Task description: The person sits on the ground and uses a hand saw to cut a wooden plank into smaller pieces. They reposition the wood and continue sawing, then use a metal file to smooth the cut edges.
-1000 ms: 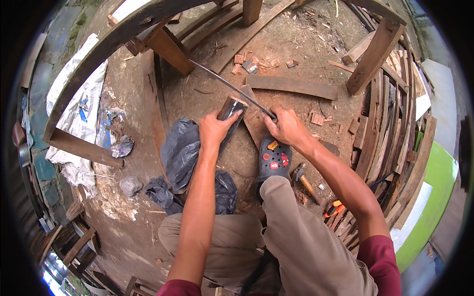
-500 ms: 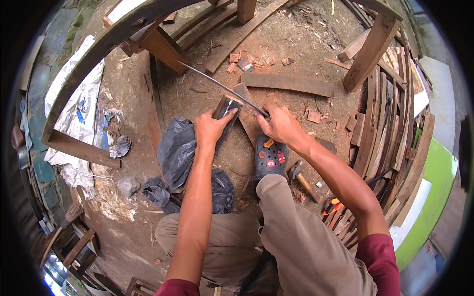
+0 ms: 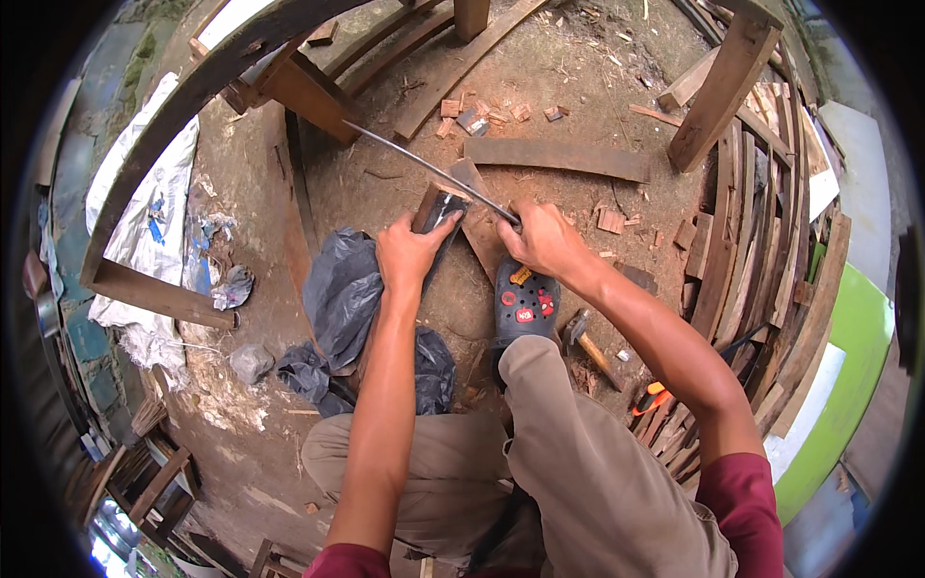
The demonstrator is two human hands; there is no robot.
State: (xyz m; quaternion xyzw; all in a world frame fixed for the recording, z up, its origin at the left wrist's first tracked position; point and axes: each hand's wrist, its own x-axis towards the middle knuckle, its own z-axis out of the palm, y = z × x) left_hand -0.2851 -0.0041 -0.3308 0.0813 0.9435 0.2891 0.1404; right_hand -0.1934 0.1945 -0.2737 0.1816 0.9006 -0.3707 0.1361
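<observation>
My left hand (image 3: 409, 246) grips a short wooden piece (image 3: 448, 204), its upper face dark and its cut end pale, with the thumb along the top. My right hand (image 3: 544, 239) is closed round the dark end of a long, thin, straight metal tool (image 3: 414, 160), which looks like a handsaw seen edge-on. It slants away to the upper left, past the far end of the wooden piece; whether it touches the wood I cannot tell. Below my right hand is my dark clog (image 3: 525, 299). A black plastic bag (image 3: 342, 294) lies beside my left forearm.
A hammer (image 3: 593, 349) and an orange-handled tool (image 3: 651, 397) lie right of my knee. Wooden planks (image 3: 718, 241) are stacked at right. A flat board (image 3: 559, 160) and wood offcuts (image 3: 472, 120) lie ahead. A wooden frame (image 3: 145, 164) arches at left above white sacking (image 3: 135, 222).
The whole view has shifted slightly. Both hands keep their grips, and the tool and wooden piece stay almost the same relative to each other.
</observation>
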